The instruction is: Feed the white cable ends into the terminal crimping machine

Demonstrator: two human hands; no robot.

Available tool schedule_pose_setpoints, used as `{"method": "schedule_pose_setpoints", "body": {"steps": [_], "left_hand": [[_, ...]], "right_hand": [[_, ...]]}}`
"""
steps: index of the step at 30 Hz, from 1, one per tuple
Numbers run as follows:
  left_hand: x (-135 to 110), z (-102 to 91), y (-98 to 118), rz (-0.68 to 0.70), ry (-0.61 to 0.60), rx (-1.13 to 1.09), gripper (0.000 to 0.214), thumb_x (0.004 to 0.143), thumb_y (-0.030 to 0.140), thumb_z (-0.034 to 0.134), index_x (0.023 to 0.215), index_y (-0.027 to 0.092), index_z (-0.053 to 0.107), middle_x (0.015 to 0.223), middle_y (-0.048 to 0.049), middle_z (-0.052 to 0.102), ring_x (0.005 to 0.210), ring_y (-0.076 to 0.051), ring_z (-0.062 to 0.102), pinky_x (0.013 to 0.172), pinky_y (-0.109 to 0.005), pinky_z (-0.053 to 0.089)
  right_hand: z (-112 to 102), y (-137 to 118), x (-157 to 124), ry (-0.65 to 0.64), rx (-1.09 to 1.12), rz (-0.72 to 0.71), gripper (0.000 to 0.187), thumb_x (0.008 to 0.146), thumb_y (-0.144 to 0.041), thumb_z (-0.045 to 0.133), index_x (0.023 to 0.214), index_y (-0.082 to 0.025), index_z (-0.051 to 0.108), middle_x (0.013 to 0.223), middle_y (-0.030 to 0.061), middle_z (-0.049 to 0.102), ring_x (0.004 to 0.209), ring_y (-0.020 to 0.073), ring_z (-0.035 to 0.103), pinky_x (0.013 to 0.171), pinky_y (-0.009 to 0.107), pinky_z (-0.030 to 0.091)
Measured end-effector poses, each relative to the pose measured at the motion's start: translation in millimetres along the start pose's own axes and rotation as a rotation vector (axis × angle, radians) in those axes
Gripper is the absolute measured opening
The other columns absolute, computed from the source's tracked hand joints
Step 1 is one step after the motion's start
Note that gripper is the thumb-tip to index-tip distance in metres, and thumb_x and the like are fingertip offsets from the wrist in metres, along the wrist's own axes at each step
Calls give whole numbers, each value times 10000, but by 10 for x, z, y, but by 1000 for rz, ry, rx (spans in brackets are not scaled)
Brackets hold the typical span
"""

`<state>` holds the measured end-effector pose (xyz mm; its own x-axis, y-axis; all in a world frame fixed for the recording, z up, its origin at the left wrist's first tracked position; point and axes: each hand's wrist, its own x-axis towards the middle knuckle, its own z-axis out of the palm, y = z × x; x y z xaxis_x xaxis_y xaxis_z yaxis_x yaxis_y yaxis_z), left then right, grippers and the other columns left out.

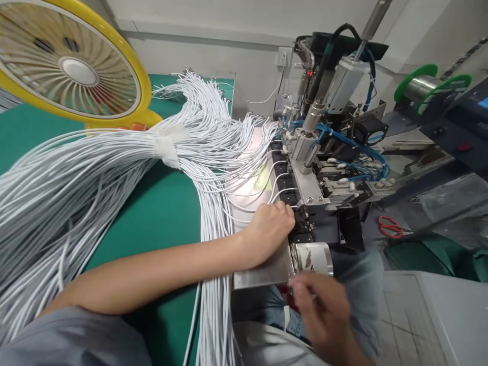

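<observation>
My left hand (269,229) rests on the metal plate (263,272) at the machine's front, fingers curled closed against the black fixture blocks (295,213), pinching the end of a white wire (280,195). My right hand (324,307) is low near my lap, below the plate's edge and a shiny cylinder (314,256); its fingers pinch together on something small I cannot make out. A big taped bundle of white wires (114,162) fans across the green mat (163,213) toward the machine (324,152).
A yellow fan (72,66) stands at the back left. Red-handled scissors (391,227) lie right of the machine. Green-flanged spools (432,84) sit at the far right. Loose wires hang over the table's front edge.
</observation>
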<state>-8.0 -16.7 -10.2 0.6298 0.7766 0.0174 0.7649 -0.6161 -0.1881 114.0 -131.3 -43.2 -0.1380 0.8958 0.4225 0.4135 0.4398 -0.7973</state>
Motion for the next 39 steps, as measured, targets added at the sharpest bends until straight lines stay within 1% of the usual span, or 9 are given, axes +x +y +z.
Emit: {"method": "schedule_pose_setpoints", "body": {"steps": [5,12,16,19,24,27,31,36,39], "left_hand": [[26,10,-26,9,50,-70,195,783,2,492,920,45,625,738,-117,625,622,-182,600,424,-243,282],[46,-20,-18,36,41,-128,175,797,-1,496,838,63,654,718,-126,630,630,-186,605,427,-244,321],[33,-63,-26,44,30,-175,177,795,2,503,795,81,662,727,-129,630,664,-199,605,452,-250,347],[-10,-110,20,122,68,-253,139,768,31,548,766,107,664,746,-119,637,676,-210,604,450,-263,349],[-113,-184,226,450,274,-532,125,795,251,580,718,169,636,769,-60,624,639,-186,576,505,-313,393],[-164,-240,261,528,233,-662,237,887,302,473,756,166,616,792,-33,625,704,-159,581,582,-280,418],[-186,-314,154,481,79,-821,279,940,302,368,879,164,603,846,-24,636,771,-142,599,635,-222,428],[-167,-352,62,459,113,-887,285,949,276,344,886,166,600,842,-33,637,817,-135,599,710,-216,436],[-150,-349,52,429,111,-935,280,947,277,368,898,161,618,841,-29,642,809,-125,598,710,-206,432]], "right_hand": [[556,-106,-235,-435,73,403,143,810,-255,550,832,-205,683,763,33,682,716,163,615,659,235,447],[804,-62,-280,-589,385,792,269,811,-356,518,725,-129,633,492,-21,484,429,101,494,426,189,377],[733,-140,-281,-536,146,646,330,841,-353,474,598,-152,575,488,1,508,444,108,527,440,179,384],[625,-129,-339,-424,-4,505,336,875,-374,414,701,-165,612,533,23,582,471,128,559,471,192,413],[191,126,-349,-293,-178,329,328,849,-414,469,939,-176,677,912,101,716,841,220,668,740,245,514],[-84,276,-267,-232,-279,320,328,840,-379,477,972,-160,683,985,118,705,949,251,649,795,284,514],[-245,271,-112,-212,-231,258,275,823,-354,501,915,-182,694,883,98,715,865,247,660,701,288,525],[-261,112,41,-146,-119,395,344,807,-455,537,643,-170,641,538,39,612,513,167,544,479,254,436],[-358,70,166,-90,6,426,353,797,-471,549,644,-161,621,501,6,562,468,127,484,452,229,403]]}}
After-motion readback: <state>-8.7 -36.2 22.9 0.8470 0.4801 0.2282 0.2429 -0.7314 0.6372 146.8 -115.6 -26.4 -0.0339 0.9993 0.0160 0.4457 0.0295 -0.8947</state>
